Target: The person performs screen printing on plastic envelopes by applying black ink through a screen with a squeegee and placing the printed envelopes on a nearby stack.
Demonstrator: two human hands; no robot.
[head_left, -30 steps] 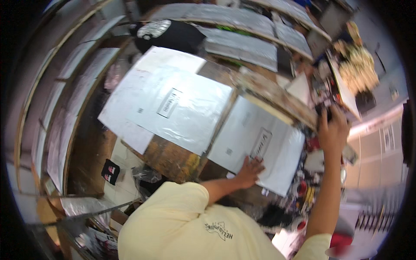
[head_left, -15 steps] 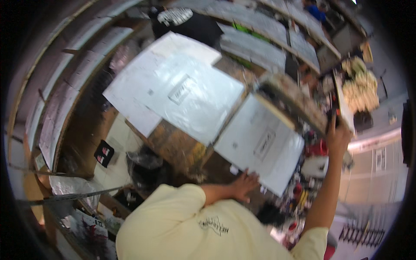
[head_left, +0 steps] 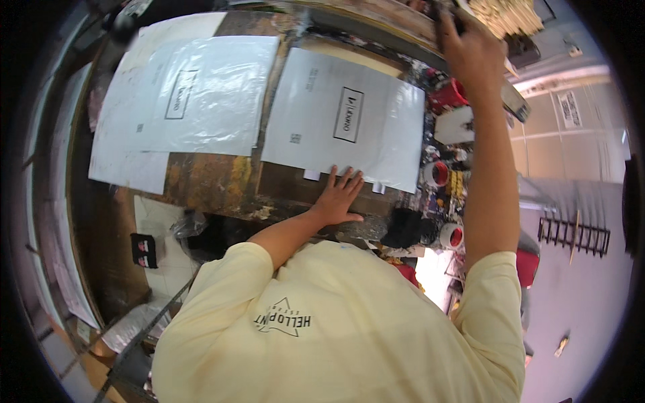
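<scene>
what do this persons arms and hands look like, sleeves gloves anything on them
Both hands are bare: no gloves on the left hand or right hand, no visible rings or watch. Short pale yellow cotton T-shirt sleeves end above the elbows, leaving the forearms uncovered. The shirt carries a small dark printed logo.

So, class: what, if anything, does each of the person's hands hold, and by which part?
The left hand holds nothing; it lies flat at the near edge of a grey plastic bag. The right hand grips a dark object, mostly hidden, so the part cannot be told.

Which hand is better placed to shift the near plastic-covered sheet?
Left. The left hand lies flat at the near edge of the plastic-covered sheet, fingertips touching it. The right hand is raised far off at the shelf, gripping something dark.
</scene>
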